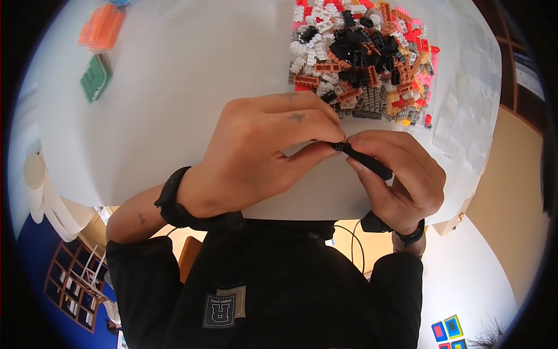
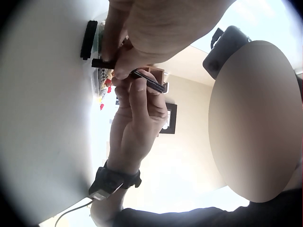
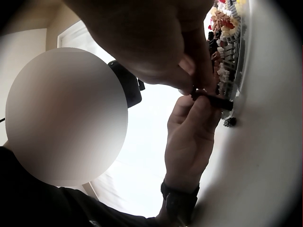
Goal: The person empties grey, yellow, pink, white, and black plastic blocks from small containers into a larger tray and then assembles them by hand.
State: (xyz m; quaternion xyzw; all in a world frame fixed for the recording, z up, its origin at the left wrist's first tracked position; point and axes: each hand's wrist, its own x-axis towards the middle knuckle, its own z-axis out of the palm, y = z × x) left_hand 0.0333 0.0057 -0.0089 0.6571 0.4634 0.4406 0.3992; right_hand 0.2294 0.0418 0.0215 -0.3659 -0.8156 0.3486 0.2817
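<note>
Both hands meet above the near side of the white table, around slim black building-brick bars. The left hand pinches one end between thumb and fingers. Thumb and fingers of the right hand grip a black bar slanting down to the right. From the left wrist, a black bar shows in the right hand, and another black length sticks out past the left fingers. Fingertips of the two hands nearly meet, hiding where the pieces come together.
A heap of small bricks, white, black, brown, red and grey, lies beyond the hands. Orange pieces and a green piece lie far left. Clear plastic packaging is at right. Another black bar is on the table.
</note>
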